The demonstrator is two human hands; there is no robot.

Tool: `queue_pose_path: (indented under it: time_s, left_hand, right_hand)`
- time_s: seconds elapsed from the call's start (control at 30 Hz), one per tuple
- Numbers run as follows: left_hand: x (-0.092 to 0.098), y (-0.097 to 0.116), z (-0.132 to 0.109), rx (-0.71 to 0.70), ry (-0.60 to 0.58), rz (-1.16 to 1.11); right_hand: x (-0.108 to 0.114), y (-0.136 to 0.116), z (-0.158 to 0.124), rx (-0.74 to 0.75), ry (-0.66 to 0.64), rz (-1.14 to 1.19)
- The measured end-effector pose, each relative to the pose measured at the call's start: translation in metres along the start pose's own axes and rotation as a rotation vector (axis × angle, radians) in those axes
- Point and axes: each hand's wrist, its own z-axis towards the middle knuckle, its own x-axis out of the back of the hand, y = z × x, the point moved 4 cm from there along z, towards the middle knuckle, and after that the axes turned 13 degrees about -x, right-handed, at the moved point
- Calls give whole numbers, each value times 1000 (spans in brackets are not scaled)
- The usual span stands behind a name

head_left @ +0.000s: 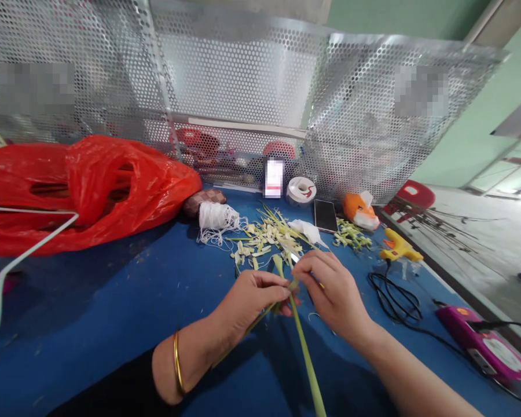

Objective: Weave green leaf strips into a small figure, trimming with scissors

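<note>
My left hand (249, 298), a gold bangle on its wrist, is closed with thumb and fingers pinching long green leaf strips (306, 351). One strip runs down toward me; a thinner one slants down to the left under the wrist. My right hand (334, 292) pinches the folded part of the leaf strip just above the left thumb. Some fingertips are hidden behind the leaf. Just beyond my hands lies a pile of pale green leaf cuttings (267, 234), and a shiny blade-like piece (294, 257) shows among them near my right fingers.
Beyond lie a white string bundle (218, 216), a tape roll (301, 190), a phone (325, 215) and an orange tissue pack (359, 209). A yellow glue gun (400, 246) and purple power strip (486, 341) are right. A red plastic bag (156, 185) fills the left; perforated metal panels (238, 75) stand behind.
</note>
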Motion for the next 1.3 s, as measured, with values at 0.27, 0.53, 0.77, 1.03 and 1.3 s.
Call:
queue_pose_path:
  time_s: [0.27, 0.53, 0.77, 1.03, 1.3]
  left_hand:
    - [4, -1, 1, 56, 26, 6]
    - [9, 3, 2, 88, 23, -15]
    - [11, 5, 4, 76, -1, -50]
    - [13, -1, 3, 108, -39, -73]
    - [8, -2, 0, 105, -122, -163]
  right_hand:
    - [2, 59, 8, -730, 236, 870]
    - [29, 99, 21, -775, 512, 1225]
    - [61, 125, 23, -673, 807, 1183]
    - [93, 132, 17, -445, 1132, 979]
    - [76, 94, 20, -252, 964, 646]
